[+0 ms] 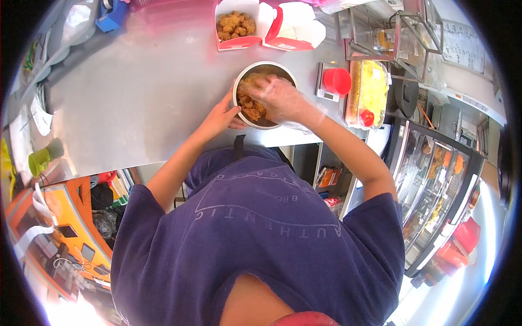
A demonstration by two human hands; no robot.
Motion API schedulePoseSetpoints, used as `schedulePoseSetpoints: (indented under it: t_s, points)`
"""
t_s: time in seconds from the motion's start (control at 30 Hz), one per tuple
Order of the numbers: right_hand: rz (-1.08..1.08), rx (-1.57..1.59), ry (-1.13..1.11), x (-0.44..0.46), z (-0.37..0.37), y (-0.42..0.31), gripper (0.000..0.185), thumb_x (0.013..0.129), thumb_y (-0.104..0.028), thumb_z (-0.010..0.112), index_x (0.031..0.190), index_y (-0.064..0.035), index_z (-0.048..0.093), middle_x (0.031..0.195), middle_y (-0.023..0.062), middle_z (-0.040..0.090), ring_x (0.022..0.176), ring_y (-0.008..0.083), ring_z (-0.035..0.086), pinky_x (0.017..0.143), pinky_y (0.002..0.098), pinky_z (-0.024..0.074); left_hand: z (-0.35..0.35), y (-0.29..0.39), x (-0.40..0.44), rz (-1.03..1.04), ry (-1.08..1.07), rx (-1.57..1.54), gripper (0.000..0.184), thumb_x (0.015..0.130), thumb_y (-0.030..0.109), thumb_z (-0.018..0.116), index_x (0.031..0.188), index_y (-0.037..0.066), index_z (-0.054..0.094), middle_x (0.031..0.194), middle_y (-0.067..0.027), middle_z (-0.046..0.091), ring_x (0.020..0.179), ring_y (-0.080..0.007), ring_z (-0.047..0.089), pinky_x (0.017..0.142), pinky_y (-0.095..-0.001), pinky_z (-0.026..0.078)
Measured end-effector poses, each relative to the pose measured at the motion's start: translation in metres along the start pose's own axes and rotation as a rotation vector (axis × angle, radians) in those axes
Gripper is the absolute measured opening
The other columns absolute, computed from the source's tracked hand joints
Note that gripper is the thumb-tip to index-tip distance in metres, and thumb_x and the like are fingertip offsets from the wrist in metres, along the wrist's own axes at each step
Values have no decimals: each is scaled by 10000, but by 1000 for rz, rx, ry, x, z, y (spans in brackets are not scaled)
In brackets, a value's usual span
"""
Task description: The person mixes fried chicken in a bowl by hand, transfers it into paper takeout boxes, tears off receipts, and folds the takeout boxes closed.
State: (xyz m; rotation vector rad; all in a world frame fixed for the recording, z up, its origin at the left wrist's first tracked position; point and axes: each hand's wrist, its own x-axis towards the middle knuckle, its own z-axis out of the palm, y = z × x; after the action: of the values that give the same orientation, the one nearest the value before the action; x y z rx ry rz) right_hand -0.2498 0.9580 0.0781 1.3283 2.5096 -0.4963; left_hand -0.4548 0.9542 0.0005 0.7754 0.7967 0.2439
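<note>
Shirt point(266, 217) foremost; left hand point(222, 115) grips bowl point(292, 74); right hand point(278, 99) has fingers among chicken point(251, 110), whether closed I can't tell.

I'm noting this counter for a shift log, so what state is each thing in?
Bowl: upright, partly filled with fried pieces.
Left box: open, holding similar pieces.
Right box: open, contents pale, unclear.
Scale: red object on it, reading illegible.
Left hand: bare, gripping the bowl's side.
Right hand: clear-gloved, fingers in the bowl, grip hidden.
</note>
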Motion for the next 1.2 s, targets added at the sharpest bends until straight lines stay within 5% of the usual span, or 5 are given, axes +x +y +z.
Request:
schedulePoseSetpoints:
  t_s: [0.1,0.4,0.63,0.8,1.2]
  points:
    - [37,108,84,11,29,-1,507,735,-96,651,1220,-97,504,1111,218,552,953,357,592,768,472,515,1,3,-3,7,3,-2,613,986,143,416,1503,191,89,1156,-218,576,873,-294,685,739,-353,588]
    - [848,764,281,18,58,-1,426,777,-198,671,1121,-11,504,1035,272,599,1002,401,595,882,427,480,7,-4,-1,15,4,-56,641,986,130,401,1506,215,37,1203,-226,546,901,-315,679,757,-372,585]
    - [446,477,214,-27,7,6,596,757,-165,663,1292,-25,441,980,267,609,982,368,606,852,428,486,2,-5,-1,8,-9,-74,649,989,152,411,1508,230,30,1163,-212,572,877,-307,683,745,-393,587]
    - [116,28,210,-11,-2,-1,600,705,-75,645,1274,-28,458,983,256,578,973,386,582,826,426,498,-7,14,5,87,143,289,577,973,154,443,1493,211,198,867,-158,657,669,-224,697,619,-310,567]
    - [446,316,137,16,79,30,314,616,-131,753,855,12,609,835,225,623,854,383,618,800,429,495,-13,12,7,136,47,176,489,995,199,446,1448,103,287,830,-136,651,652,-210,683,642,-314,571]
